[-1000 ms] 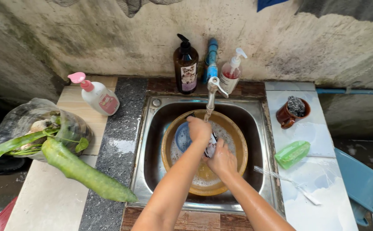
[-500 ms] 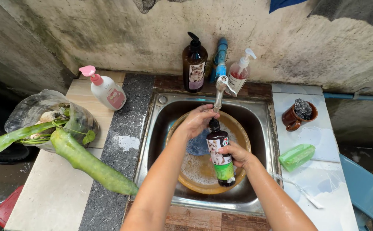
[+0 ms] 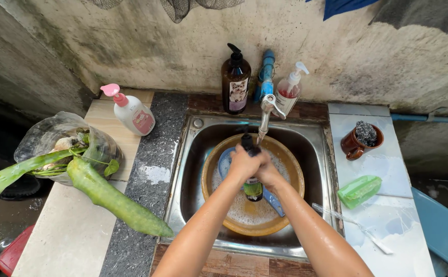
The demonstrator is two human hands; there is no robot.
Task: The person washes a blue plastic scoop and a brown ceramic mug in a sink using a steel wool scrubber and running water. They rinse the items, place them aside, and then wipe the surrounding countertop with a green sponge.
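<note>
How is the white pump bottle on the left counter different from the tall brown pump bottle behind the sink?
The white pump bottle is squat, pale, with a pink pump; the brown pump bottle is taller, dark and see-through, with a black pump. The white one stands on the tan counter left of the sink; the brown one stands against the wall behind it. Both are upright, labelled and untouched.

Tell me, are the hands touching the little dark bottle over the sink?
Touching. The head view shows the left hand and right hand wrapped around the dark bottle, with only its cap and lower label showing.
</note>
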